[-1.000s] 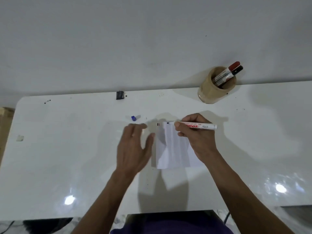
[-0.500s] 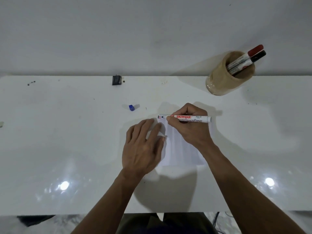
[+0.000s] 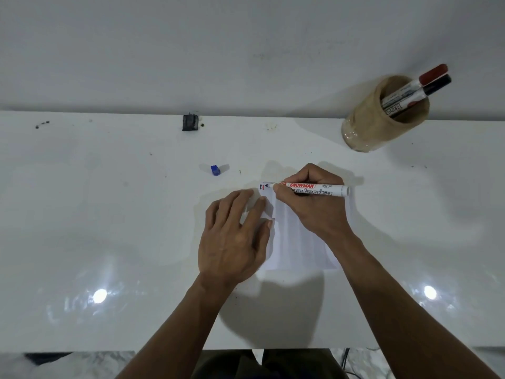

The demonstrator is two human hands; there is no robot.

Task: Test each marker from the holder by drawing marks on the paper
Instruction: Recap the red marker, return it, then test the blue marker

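Right hand [image 3: 314, 206]: fingers closed around the white marker [image 3: 314, 189]; tip at the paper's far-left corner, seemingly touching
Left hand [image 3: 235, 236]: spread flat, pinning the paper [image 3: 297, 242]
Holder [image 3: 382, 119]: far right on the table [image 3: 109, 214]; two capped markers [image 3: 418, 88] inside
Blue cap [image 3: 215, 170]: left of the paper, apart

Marker [image 3: 314, 188]: white barrel, red SNOWMAN label, "boardmarker" print, uncapped, dark tip; lies near-horizontal, tip pointing left, touching paper's top-left corner beside small red and blue marks.

Paper [image 3: 297, 242]: white, small, creased lengthwise, flat on table centre, partly covered at left edge and upper right.

Holder [image 3: 369, 127]: tan, cylindrical, open-topped, at table's far right by wall, well apart from paper.

Red-capped marker [image 3: 433, 73] and black-capped marker [image 3: 437, 84]: in holder, side by side, leaning right, caps up past rim.

Blue cap [image 3: 215, 170]: on table, left of paper's top.
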